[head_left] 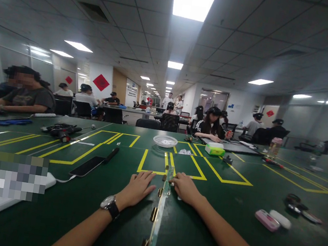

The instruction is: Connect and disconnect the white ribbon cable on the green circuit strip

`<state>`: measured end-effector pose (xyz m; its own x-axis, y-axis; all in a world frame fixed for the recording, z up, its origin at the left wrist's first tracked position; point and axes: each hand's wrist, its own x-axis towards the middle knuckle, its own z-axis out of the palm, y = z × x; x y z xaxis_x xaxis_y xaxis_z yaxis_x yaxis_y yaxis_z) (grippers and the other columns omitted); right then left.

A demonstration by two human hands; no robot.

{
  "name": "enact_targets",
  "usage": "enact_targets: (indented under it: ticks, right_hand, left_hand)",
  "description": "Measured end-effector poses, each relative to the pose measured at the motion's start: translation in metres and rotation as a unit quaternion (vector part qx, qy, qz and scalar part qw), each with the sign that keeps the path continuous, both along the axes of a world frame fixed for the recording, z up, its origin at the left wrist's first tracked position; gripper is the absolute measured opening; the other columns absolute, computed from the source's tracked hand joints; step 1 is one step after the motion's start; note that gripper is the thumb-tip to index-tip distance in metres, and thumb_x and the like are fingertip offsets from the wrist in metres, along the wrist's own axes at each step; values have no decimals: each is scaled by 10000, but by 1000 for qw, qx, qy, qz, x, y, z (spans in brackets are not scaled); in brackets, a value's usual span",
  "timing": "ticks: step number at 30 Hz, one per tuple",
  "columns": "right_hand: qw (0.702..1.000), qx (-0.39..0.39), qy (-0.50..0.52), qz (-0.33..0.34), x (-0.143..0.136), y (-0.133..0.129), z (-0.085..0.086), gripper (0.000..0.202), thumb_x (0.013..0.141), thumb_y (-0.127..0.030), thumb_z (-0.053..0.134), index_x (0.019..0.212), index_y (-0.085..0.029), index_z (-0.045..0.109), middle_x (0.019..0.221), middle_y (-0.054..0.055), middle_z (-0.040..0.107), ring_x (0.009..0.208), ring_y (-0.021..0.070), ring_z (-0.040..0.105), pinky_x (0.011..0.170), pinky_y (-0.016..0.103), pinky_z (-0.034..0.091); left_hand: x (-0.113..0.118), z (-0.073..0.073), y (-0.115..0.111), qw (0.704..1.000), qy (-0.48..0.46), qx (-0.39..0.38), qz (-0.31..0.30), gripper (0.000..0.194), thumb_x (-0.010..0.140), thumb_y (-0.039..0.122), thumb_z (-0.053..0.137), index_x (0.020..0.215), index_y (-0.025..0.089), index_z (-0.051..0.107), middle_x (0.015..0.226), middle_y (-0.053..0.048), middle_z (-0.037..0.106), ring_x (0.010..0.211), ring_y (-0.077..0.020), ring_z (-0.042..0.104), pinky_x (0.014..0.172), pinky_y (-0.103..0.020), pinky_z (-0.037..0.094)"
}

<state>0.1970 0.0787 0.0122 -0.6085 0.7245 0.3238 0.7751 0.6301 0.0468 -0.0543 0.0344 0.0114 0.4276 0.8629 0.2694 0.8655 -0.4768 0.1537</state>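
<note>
You are resting both hands on the green surface [216,229], one on each side of a long narrow strip [157,216] that is standing on its edge and running straight away from you. Your left hand [137,189], the one with the wristwatch [111,205], is lying flat with fingers spread loosely, its fingertips just beside the far end of the strip. Your right hand [184,187] is curling lightly at that same end and seems to be touching it; I cannot tell whether it is actually pinching the strip or only steadying it. Small brass-coloured clips [153,214] are sitting along the strip's lower edge.

The main risk, as I judge it, is that the strip is balancing on a thin edge with support only at the far end. If you are lifting either hand away carelessly, it could be tipping over flat. Pushing sideways with one hand alone could be bending it or sliding it off the yellow lines [172,169].

A phone [87,166] on its white cable is lying to your left, and a pink case [267,220] to your right, both well apart from the strip.
</note>
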Motion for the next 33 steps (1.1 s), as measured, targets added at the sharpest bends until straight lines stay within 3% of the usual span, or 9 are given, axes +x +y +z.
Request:
enact_targets:
  ticks: [4,8,19,28,33]
  right_hand:
    - [990,7,-14,-140,43,25,-3,327,867,-186,436,1066,-258,685,992,105,606,989,250,497,820,352,380]
    - [979,10,-13,-202,64,34,-5,320,856,-182,435,1054,-232,682,1060,113,603,1025,266,491,808,347,389]
    - [988,-12,19,-155,64,42,-18,394,849,-121,374,1139,-209,626,1231,77,594,1230,240,414,989,393,300]
    - [984,-86,23,-152,68,50,-26,551,829,-130,346,1364,-206,452,1446,46,402,1343,301,299,1044,513,267]
    - [982,-122,30,-143,71,57,-30,602,822,-127,346,1415,-230,370,1494,51,313,1354,299,283,1040,520,280]
  left_hand:
    - [0,-2,1,1000,-2,8,-5,480,965,489,275,1390,274,336,1443,-69,362,1307,-243,310,999,-429,295]
    - [2,0,-3,1000,-7,4,-15,472,962,479,291,1382,275,358,1431,-74,377,1291,-246,330,999,-425,296]
    - [6,1,-6,1000,3,-3,-26,475,962,487,293,1380,272,357,1410,-68,398,1276,-252,331,984,-416,304]
    - [8,-2,-8,999,12,-19,-32,472,960,476,310,1385,276,352,1398,-67,418,1260,-258,337,974,-429,297]
    - [9,-5,-6,998,14,-29,-46,473,954,485,330,1387,295,338,1394,-62,419,1258,-254,344,971,-435,303]
